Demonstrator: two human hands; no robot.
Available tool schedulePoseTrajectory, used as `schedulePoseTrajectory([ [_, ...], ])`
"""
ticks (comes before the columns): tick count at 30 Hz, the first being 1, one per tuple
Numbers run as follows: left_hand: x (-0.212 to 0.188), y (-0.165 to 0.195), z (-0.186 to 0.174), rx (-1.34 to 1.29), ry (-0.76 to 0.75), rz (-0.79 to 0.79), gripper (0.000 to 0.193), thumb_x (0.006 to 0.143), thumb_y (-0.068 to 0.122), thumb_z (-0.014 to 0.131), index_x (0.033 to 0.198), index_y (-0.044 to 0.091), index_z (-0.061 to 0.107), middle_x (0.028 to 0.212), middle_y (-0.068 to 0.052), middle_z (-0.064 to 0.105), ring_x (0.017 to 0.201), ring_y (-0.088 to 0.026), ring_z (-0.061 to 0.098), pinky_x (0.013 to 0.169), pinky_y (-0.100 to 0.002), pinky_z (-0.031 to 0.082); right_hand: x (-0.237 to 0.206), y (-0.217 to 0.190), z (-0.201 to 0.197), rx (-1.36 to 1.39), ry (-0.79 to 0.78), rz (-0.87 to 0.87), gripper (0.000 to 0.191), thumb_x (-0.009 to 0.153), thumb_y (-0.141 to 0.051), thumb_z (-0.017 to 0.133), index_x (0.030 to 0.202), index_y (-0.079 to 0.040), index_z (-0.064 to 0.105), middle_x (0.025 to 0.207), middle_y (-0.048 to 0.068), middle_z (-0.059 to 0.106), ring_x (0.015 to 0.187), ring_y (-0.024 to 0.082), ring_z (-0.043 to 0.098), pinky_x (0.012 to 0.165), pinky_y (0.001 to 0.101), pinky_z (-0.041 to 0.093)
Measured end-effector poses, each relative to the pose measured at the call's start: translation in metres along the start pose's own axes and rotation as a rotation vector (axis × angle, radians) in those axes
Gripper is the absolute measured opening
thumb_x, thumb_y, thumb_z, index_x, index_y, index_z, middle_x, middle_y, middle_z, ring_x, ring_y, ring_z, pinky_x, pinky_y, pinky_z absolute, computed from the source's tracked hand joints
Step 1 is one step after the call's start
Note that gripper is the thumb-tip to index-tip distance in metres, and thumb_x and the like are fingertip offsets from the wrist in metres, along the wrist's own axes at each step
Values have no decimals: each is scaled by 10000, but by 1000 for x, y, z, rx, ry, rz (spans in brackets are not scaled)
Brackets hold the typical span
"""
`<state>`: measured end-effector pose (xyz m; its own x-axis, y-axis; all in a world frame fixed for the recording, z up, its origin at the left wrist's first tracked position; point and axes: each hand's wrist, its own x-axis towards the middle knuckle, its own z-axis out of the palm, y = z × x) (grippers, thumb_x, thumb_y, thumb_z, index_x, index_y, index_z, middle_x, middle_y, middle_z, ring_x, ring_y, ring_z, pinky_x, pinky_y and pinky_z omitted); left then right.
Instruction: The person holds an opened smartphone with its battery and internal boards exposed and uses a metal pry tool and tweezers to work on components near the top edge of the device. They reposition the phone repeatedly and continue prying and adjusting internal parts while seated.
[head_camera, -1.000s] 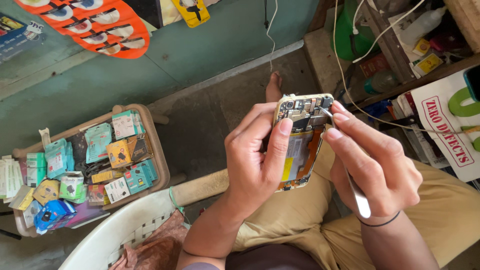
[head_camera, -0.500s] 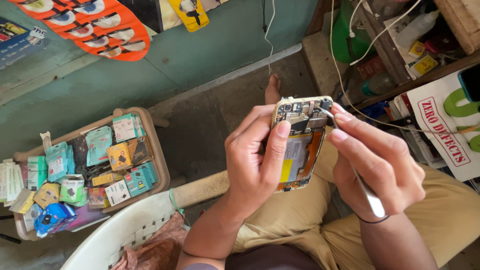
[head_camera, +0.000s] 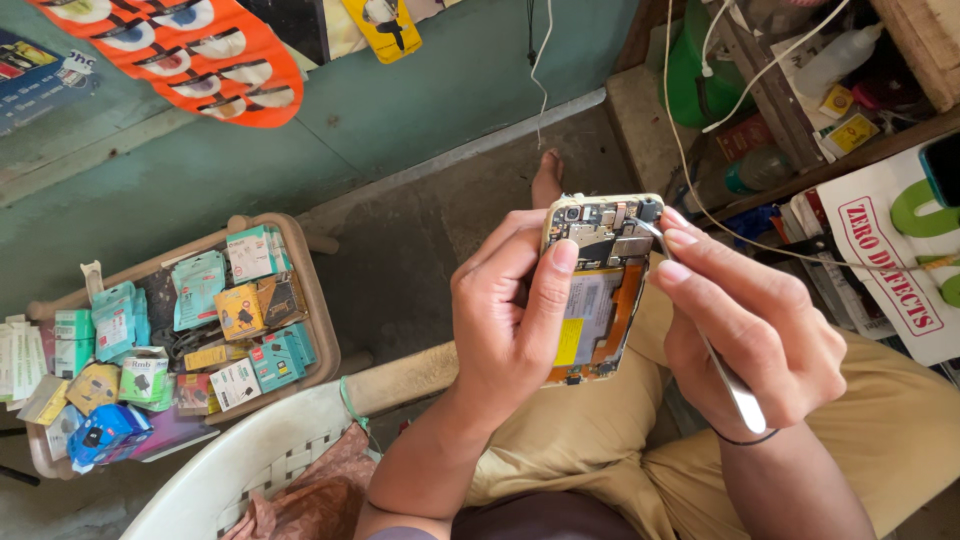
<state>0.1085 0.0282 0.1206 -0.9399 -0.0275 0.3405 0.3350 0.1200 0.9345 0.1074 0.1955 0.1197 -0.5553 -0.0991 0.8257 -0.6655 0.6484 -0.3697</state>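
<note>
Left of our left hand (head_camera: 510, 330), teal and yellow packets fill a tan tray (head_camera: 318, 330). That hand grips an opened, back-off smartphone (head_camera: 597, 288); our right hand (head_camera: 755, 345) pinches metal tweezers (head_camera: 735, 385) at its top edge.

Left hand (head_camera: 510, 320) wrapped around an opened phone (head_camera: 597, 290), back cover off, thumb across its left edge, circuit board and yellow-tabbed battery exposed. Right hand (head_camera: 755, 340) at three o'clock of the phone, pinching metal tweezers (head_camera: 715, 365), tips touching the board's top right corner. Khaki trousers (head_camera: 590, 440) beneath. Tray (head_camera: 318, 310) of small packaged parts at nine o'clock; white plastic chair (head_camera: 240, 465) at seven.
</note>
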Motion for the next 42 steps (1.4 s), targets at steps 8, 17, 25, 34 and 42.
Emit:
schedulePoseTrajectory([
  [8, -1, -3, -2, -4, 3, 4, 209, 1130, 129, 561, 1165, -31, 691, 1073, -73, 711, 858, -85, 650, 783, -226, 528, 1, -3, -3, -67, -65, -23, 241, 908, 200, 712, 1058, 12, 719, 1111, 211, 738, 1016, 310, 776, 775, 308, 614],
  [17, 0, -10, -1, -120, 5, -101, 206, 1111, 119, 564, 1100, -45, 689, 1008, -28, 655, 836, -43, 546, 719, -229, 465, 4, -3, -2, -44, -85, -8, 265, 898, 210, 709, 1070, 9, 722, 1124, 205, 737, 1028, 306, 777, 764, 290, 617],
  [25, 1, -15, -1, -142, -3, -132, 222, 1109, 137, 559, 1061, -41, 684, 969, -18, 635, 821, -43, 524, 710, -230, 448, 7, -2, 0, -23, -84, 28, 270, 905, 203, 727, 1089, 6, 712, 1141, 204, 738, 1014, 274, 775, 797, 287, 617],
  [34, 0, -19, 0, -190, -8, -146, 238, 1119, 149, 560, 1045, -43, 678, 975, -5, 622, 836, -43, 506, 727, -231, 434, -2, 6, 0, 24, -23, 54, 129, 1005, 118, 735, 1060, 15, 682, 1113, 195, 744, 959, 270, 783, 802, 296, 623],
  [42, -2, -24, 10, -217, -28, -137, 235, 1127, 138, 559, 1065, -55, 678, 1037, -12, 646, 878, -47, 531, 764, -227, 444, -35, 18, -29, 571, 210, 146, 122, 1093, -83, 679, 1055, 15, 618, 1080, 193, 726, 944, 288, 774, 838, 342, 644],
])
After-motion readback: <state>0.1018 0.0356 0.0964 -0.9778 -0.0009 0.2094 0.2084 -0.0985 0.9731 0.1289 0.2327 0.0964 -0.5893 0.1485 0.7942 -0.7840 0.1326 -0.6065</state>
